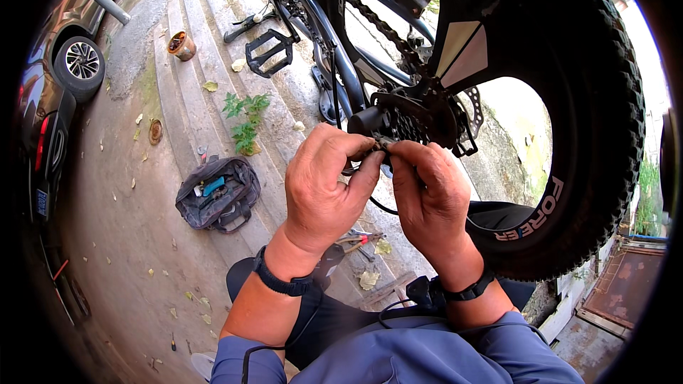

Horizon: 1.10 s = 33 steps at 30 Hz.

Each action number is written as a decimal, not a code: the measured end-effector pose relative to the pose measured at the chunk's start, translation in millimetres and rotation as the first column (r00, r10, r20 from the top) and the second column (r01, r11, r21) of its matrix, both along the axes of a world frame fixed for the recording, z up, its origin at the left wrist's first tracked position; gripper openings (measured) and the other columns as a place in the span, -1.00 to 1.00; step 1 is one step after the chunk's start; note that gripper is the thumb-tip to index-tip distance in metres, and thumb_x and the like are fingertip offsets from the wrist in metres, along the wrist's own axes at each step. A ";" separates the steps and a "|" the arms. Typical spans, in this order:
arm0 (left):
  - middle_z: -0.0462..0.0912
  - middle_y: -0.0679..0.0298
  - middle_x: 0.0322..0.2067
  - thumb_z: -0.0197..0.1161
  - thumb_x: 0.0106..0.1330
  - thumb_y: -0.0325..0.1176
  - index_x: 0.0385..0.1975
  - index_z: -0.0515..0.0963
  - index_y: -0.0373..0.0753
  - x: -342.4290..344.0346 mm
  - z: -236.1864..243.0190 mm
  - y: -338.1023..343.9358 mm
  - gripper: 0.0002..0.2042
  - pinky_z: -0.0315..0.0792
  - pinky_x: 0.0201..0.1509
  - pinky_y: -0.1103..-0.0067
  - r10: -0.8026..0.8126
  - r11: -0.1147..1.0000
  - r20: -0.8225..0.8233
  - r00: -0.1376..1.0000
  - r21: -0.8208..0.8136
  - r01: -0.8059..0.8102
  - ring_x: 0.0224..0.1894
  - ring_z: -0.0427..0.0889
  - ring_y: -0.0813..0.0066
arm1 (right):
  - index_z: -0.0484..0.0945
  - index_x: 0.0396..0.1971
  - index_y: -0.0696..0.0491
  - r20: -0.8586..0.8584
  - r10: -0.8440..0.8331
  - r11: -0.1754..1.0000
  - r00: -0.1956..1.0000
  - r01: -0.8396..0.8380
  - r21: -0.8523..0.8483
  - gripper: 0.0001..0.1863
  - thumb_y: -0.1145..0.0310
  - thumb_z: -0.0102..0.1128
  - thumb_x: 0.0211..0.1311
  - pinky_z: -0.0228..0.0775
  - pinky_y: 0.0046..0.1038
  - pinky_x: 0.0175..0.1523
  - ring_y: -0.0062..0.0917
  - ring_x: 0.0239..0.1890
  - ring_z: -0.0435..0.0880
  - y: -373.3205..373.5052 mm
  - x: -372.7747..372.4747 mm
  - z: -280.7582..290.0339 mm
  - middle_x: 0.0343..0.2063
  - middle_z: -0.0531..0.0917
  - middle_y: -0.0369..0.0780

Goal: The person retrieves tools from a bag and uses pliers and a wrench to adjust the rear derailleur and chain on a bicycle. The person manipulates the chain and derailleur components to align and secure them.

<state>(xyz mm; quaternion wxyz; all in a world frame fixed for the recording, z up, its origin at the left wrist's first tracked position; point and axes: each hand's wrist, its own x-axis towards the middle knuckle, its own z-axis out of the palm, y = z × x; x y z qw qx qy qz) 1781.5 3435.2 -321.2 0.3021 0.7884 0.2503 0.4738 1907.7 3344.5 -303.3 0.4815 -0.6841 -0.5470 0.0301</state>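
An upturned or raised bicycle fills the upper right, its fat-tyred rear wheel [619,128] beside me. My left hand [324,185] and my right hand [432,192] meet at the rear derailleur [427,110], thumbs and forefingers pinched close together. Between the fingertips is a small dark part, too small and covered to name. A black cable [382,208] curves out below the fingers. Above them runs the chain [388,28] from the rear sprockets. A black pedal [269,53] hangs farther up to the left.
An open dark tool bag [218,195] sits left on the paving, with red-handled pliers [361,240] below my hands. Steps [196,64] carry a green plant [245,119] and a brown pot [182,46]. A parked car [60,78] stands far left. A rusty metal panel [626,281] lies right.
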 end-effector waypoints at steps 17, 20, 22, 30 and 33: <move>0.52 0.25 -0.45 0.44 0.19 -0.56 -0.23 0.57 -0.30 -5.0 -0.4 -12.7 -0.79 0.45 -0.41 0.60 0.073 0.963 -0.044 0.996 -0.255 -0.082 -0.47 0.54 0.52 | 0.64 -0.20 0.13 -0.001 0.025 0.999 1.000 -0.025 0.027 -0.79 0.68 0.28 0.18 0.32 -0.45 -0.40 -0.40 -0.53 0.49 -0.9 0.8 -5.2 -0.49 0.57 -0.20; 0.55 0.20 -0.46 0.42 0.20 -0.54 -0.25 0.57 -0.27 -7.4 0.4 -12.0 -0.82 0.48 -0.47 0.52 0.093 0.974 -0.093 0.991 -0.196 -0.110 -0.51 0.63 0.38 | 0.63 -0.19 0.14 0.005 0.029 0.999 1.000 -0.030 0.036 -0.79 0.69 0.27 0.19 0.29 -0.48 -0.42 -0.45 -0.54 0.47 -0.8 0.2 -8.4 -0.50 0.55 -0.21; 0.58 0.19 -0.47 0.40 0.23 -0.52 -0.28 0.57 -0.26 -7.7 0.4 -13.7 -0.86 0.47 -0.48 0.48 0.098 0.980 -0.085 0.992 -0.168 -0.111 -0.51 0.64 0.30 | 0.63 -0.19 0.14 0.039 0.029 0.999 0.999 -0.031 0.044 -0.79 0.69 0.27 0.19 0.27 -0.51 -0.43 -0.49 -0.54 0.45 -1.0 0.6 -6.7 -0.51 0.53 -0.22; 0.62 0.06 -0.46 0.31 0.32 -0.44 -0.31 0.54 -0.26 -12.8 7.0 -13.1 -0.92 0.48 -0.41 0.31 -0.015 0.967 -0.168 0.986 -0.253 -0.028 -0.45 0.63 0.00 | 0.66 -0.25 0.07 0.096 -0.026 1.000 0.995 0.025 0.016 -0.76 0.61 0.39 0.04 0.43 -0.30 -0.44 -0.23 -0.53 0.62 0.2 0.5 -4.9 -0.46 0.69 -0.16; 0.62 0.03 -0.46 0.29 0.34 -0.43 -0.30 0.53 -0.27 -13.3 7.2 -13.0 -0.92 0.48 -0.38 0.29 -0.060 0.949 -0.171 0.983 -0.315 0.003 -0.42 0.64 -0.03 | 0.66 -0.25 0.07 0.081 -0.020 1.000 0.996 0.018 0.021 -0.76 0.62 0.38 0.05 0.43 -0.30 -0.43 -0.22 -0.51 0.63 0.7 0.1 -5.2 -0.46 0.69 -0.16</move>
